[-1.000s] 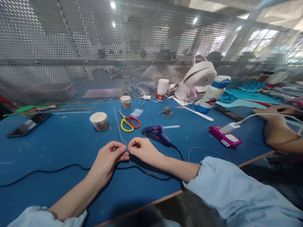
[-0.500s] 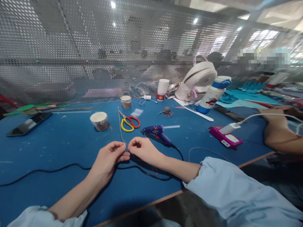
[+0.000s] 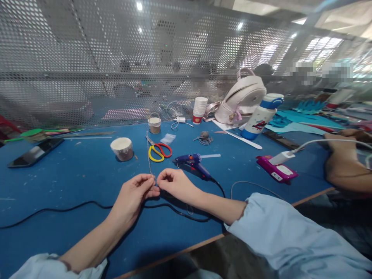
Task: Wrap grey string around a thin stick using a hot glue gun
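A thin greyish cord (image 3: 149, 161) runs up from my fingertips to beside the scissors (image 3: 158, 149), which have one yellow and one red handle. My left hand (image 3: 136, 193) pinches this cord between thumb and forefinger. Close against it, my right hand (image 3: 176, 184) is closed in a pinch on the cord too, though its fingertips hide the exact spot. A thin loop of cord (image 3: 190, 209) shows below my right wrist. Beyond my right hand lies a blue glue gun (image 3: 193, 164) with a clear glue stick in its back. A small wrapped cup (image 3: 122, 149) stands left of the scissors.
A black cable (image 3: 72, 209) crosses the blue table under my wrists. Farther back are a small bucket (image 3: 154, 125), paper cups (image 3: 200, 110), a cord bundle (image 3: 204, 138), a backpack (image 3: 241, 99) and a bottle (image 3: 263, 116). A purple power strip (image 3: 276, 169) lies near another person's arm (image 3: 345, 162).
The free end of the cord has swung slightly to the right. Both my hands stay nearly in place. The other person's arm at the right has shifted a little.
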Demonstrator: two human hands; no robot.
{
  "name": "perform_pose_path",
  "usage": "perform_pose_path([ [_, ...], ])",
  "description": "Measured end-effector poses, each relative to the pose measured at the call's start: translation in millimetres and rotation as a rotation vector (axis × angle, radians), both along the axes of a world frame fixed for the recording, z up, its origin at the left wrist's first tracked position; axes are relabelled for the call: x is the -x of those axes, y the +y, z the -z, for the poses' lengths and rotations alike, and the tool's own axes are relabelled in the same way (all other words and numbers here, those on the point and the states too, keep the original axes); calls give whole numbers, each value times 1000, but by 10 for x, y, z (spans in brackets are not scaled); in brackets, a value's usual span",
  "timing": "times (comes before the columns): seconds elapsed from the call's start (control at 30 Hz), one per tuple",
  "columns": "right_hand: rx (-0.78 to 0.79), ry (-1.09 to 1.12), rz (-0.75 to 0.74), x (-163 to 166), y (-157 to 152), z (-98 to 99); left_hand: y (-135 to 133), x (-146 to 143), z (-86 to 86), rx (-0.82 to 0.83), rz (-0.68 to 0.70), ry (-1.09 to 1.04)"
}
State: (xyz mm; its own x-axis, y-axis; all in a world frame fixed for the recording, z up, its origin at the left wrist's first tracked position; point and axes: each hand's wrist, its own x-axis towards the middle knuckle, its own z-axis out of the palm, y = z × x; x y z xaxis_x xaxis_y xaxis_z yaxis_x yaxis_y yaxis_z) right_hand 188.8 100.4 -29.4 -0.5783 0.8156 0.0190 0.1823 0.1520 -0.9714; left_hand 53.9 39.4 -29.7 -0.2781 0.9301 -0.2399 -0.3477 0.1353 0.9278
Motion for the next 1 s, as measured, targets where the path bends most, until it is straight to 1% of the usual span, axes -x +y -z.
perform_pose_path([
  [0.27, -16, -1, -3, -12, -27, -26, -7, 7, -5, 20, -20, 28],
  [0.47, 26, 125, -45, -44, -91, -88, -12, 11, -4, 28, -24, 47],
  [0.57, 33, 153, -46, -56, -102, -100, -13, 5, -14, 37, -33, 57],
  [0.87, -16, 112, -10, -63, -70, -67, -8, 15, -11, 43, -41, 38],
  [1.0, -11, 56, 6, -60, -24, -26, -19, 6, -43, 51, -32, 26],
])
